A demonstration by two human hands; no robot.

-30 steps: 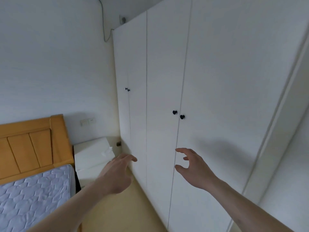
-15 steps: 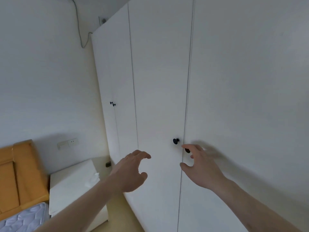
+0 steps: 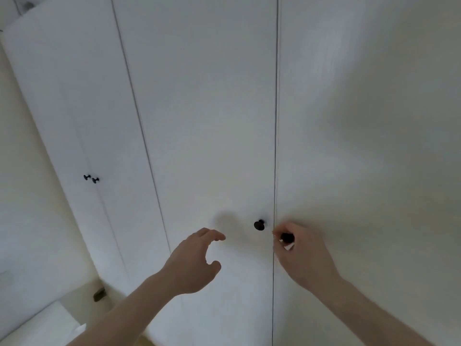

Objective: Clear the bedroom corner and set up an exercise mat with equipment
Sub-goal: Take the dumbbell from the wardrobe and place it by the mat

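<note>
White wardrobe (image 3: 199, 108) | right hand (image 3: 303, 258) pinches black knob (image 3: 287, 237)

Closed white wardrobe doors (image 3: 212, 121) fill the way ahead, flat and unbroken save for the seams. The right hand (image 3: 303, 255) curls its fingers (image 3: 279, 233) round the right black knob (image 3: 287, 237). The left knob (image 3: 259, 225) stands free, open air between it and the left hand (image 3: 193, 263). A white nightstand (image 3: 42, 325) stands low left.
</note>
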